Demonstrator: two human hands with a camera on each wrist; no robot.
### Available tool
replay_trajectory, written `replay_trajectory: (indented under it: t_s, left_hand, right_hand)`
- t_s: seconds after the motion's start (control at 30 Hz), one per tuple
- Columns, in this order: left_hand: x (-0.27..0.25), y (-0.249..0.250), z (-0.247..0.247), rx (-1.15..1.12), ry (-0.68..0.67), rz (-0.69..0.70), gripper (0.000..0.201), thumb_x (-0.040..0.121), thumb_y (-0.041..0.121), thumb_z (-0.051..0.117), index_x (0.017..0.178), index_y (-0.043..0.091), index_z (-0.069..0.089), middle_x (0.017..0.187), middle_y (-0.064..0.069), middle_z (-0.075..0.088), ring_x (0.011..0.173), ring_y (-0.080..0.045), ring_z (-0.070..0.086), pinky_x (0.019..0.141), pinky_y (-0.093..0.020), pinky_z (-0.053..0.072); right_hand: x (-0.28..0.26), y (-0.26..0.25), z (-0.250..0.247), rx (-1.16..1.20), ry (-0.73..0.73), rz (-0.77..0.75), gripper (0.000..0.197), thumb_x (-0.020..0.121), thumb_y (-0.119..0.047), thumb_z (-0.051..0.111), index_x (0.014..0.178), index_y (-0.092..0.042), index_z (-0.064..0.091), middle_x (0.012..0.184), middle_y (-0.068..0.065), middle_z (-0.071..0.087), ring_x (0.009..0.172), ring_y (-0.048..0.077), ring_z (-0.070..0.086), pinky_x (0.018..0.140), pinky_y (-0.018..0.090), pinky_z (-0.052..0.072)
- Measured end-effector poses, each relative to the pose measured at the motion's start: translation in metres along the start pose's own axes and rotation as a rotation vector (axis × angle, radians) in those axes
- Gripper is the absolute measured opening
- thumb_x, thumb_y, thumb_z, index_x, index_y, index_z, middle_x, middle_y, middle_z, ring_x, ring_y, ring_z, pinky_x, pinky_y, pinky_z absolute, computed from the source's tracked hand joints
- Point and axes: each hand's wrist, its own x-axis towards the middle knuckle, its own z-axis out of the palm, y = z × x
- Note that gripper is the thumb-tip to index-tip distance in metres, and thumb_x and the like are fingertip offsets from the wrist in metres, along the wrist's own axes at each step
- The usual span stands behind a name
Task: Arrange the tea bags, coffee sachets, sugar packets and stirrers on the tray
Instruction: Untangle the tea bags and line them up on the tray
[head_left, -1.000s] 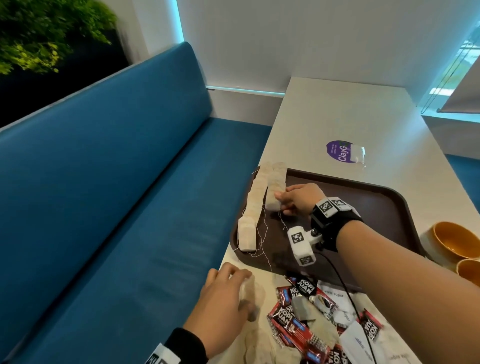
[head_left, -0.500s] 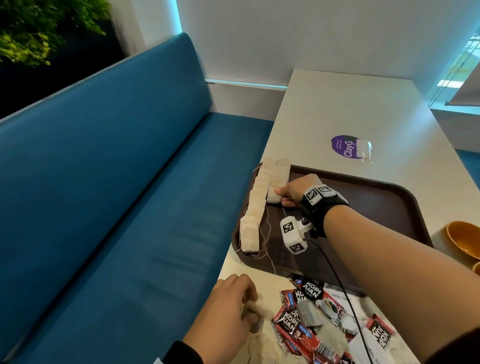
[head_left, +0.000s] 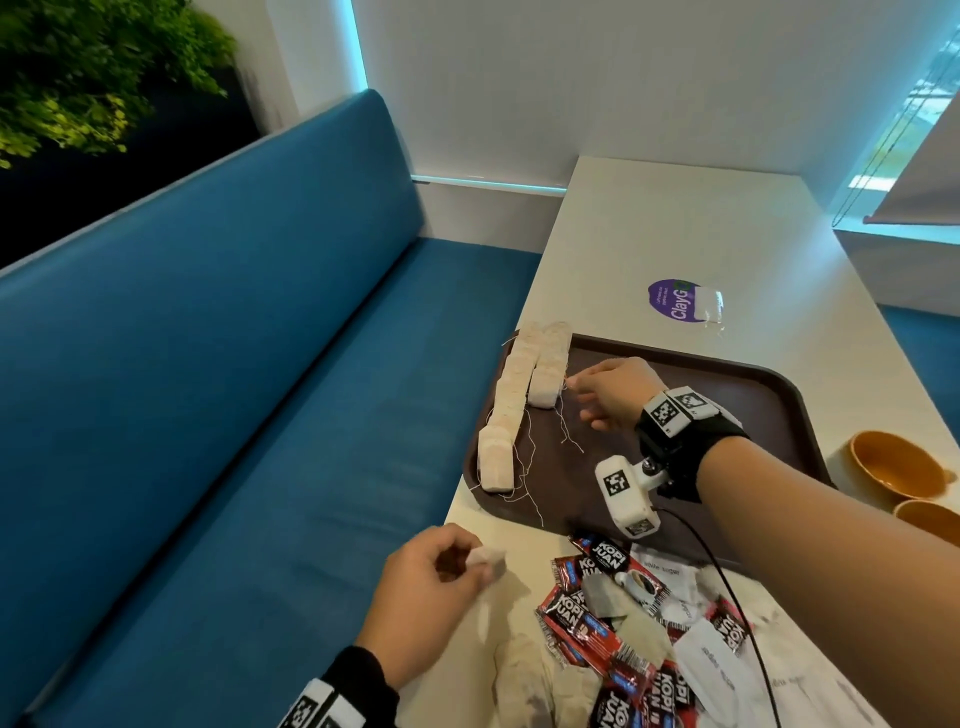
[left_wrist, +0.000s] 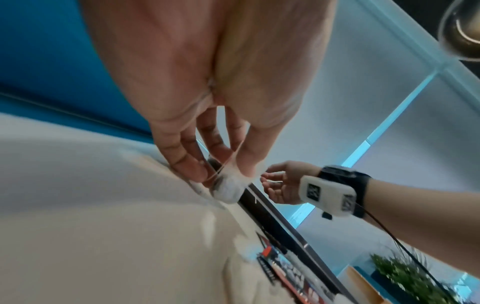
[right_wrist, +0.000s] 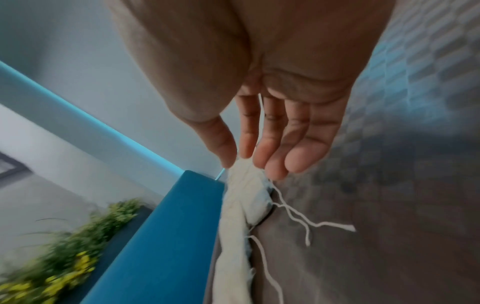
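Since a second ago the right hand (head_left: 613, 387) has drawn back from the shorter tea-bag row (head_left: 548, 371), fingers now loosely spread just beside it. Nearest, the left hand (head_left: 431, 587) pinches a tea bag (head_left: 485, 561) over the table (head_left: 691, 234), beside heaped coffee sachets (head_left: 582, 618). Beyond, both rows lie along the brown tray (head_left: 753, 400)'s left edge.

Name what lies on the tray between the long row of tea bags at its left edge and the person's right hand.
In the head view, a shorter second row of tea bags and loose white strings lie between the long row and the right hand, on the tray.
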Motion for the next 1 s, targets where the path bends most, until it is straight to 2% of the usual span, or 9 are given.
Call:
replay_trajectory:
  t_s: [0.13, 0.23, 0.33, 0.43, 0.53, 0.63, 0.73, 0.83, 1.0]
  left_hand:
    - [-0.011, 0.005, -0.008, -0.116, 0.021, 0.0, 0.012, 0.09, 0.014, 0.076, 0.084, 0.024, 0.071, 0.083, 0.002, 0.075, 0.075, -0.006, 0.065, 0.071, -0.018, 0.049]
    - [-0.025, 0.012, -0.011, -0.319, 0.026, -0.009, 0.002, 0.094, 0.006, 0.07, 0.095, 0.004, 0.069, 0.088, -0.01, 0.078, 0.08, -0.016, 0.073, 0.074, -0.027, 0.056]
    - [-0.041, 0.015, -0.014, -0.546, 0.022, -0.093, 0.014, 0.096, 0.004, 0.065, 0.097, -0.009, 0.061, 0.078, -0.02, 0.069, 0.079, -0.03, 0.074, 0.069, -0.032, 0.06]
    - [-0.059, 0.01, -0.015, -0.661, -0.009, -0.19, 0.016, 0.098, 0.009, 0.063, 0.092, -0.006, 0.057, 0.069, -0.016, 0.054, 0.075, -0.035, 0.07, 0.069, -0.038, 0.06]
    - [-0.078, 0.005, -0.018, -0.741, -0.036, -0.269, 0.016, 0.101, 0.01, 0.058, 0.088, 0.002, 0.053, 0.078, -0.022, 0.061, 0.072, -0.037, 0.068, 0.063, -0.038, 0.058]
    - [-0.095, 0.004, -0.018, -0.816, -0.049, -0.293, 0.017, 0.104, 0.009, 0.049, 0.088, 0.003, 0.049, 0.098, -0.033, 0.071, 0.077, -0.042, 0.068, 0.066, -0.041, 0.059]
    - [-0.109, 0.001, -0.016, -0.843, -0.034, -0.317, 0.016, 0.103, 0.008, 0.045, 0.089, 0.002, 0.05, 0.097, -0.034, 0.07, 0.081, -0.044, 0.069, 0.07, -0.045, 0.061]
    - [-0.119, -0.006, -0.008, -0.836, -0.054, -0.335, 0.012, 0.104, 0.011, 0.051, 0.102, -0.001, 0.053, 0.089, -0.029, 0.068, 0.078, -0.042, 0.069, 0.068, -0.044, 0.061]
    - [-0.127, -0.02, 0.006, -0.836, -0.049, -0.389, 0.031, 0.105, 0.015, 0.051, 0.115, -0.013, 0.06, 0.093, -0.029, 0.072, 0.079, -0.038, 0.072, 0.065, -0.037, 0.061]
  right_hand:
    - [-0.06, 0.003, -0.005, 0.052, -0.125, -0.141, 0.01, 0.09, -0.01, 0.074, 0.099, -0.008, 0.07, 0.082, 0.007, 0.068, 0.055, 0.016, 0.063, 0.06, 0.034, 0.053]
    - [-0.113, 0.014, 0.0, 0.028, -0.154, -0.252, 0.009, 0.088, -0.011, 0.077, 0.095, -0.011, 0.071, 0.078, 0.004, 0.069, 0.055, 0.014, 0.062, 0.064, 0.034, 0.056]
    - [-0.164, 0.037, 0.01, -0.102, -0.241, -0.313, 0.01, 0.088, -0.015, 0.078, 0.096, -0.012, 0.072, 0.08, 0.004, 0.074, 0.061, 0.01, 0.065, 0.062, 0.026, 0.057]
    - [-0.196, 0.069, 0.029, -0.404, -0.291, -0.372, 0.014, 0.085, -0.022, 0.08, 0.097, -0.019, 0.073, 0.085, -0.001, 0.073, 0.064, 0.005, 0.065, 0.065, 0.017, 0.054]
    - [-0.213, 0.097, 0.048, -0.674, -0.34, -0.374, 0.034, 0.08, -0.035, 0.08, 0.111, -0.03, 0.066, 0.098, -0.011, 0.062, 0.081, 0.005, 0.06, 0.076, 0.023, 0.053]
    - [-0.22, 0.113, 0.063, -0.796, -0.33, -0.4, 0.064, 0.079, -0.043, 0.078, 0.134, -0.034, 0.048, 0.117, -0.008, 0.051, 0.102, 0.011, 0.056, 0.09, 0.031, 0.052]
    - [-0.221, 0.118, 0.072, -0.879, -0.311, -0.43, 0.075, 0.078, -0.039, 0.077, 0.142, -0.033, 0.039, 0.128, -0.003, 0.05, 0.112, 0.019, 0.058, 0.094, 0.039, 0.052]
    - [-0.219, 0.117, 0.074, -0.882, -0.308, -0.406, 0.063, 0.08, -0.029, 0.075, 0.137, -0.031, 0.048, 0.123, -0.002, 0.056, 0.108, 0.019, 0.06, 0.091, 0.036, 0.053]
    - [-0.22, 0.112, 0.067, -0.78, -0.268, -0.392, 0.021, 0.087, -0.02, 0.064, 0.106, -0.027, 0.07, 0.098, -0.008, 0.062, 0.087, 0.008, 0.059, 0.074, 0.024, 0.052]
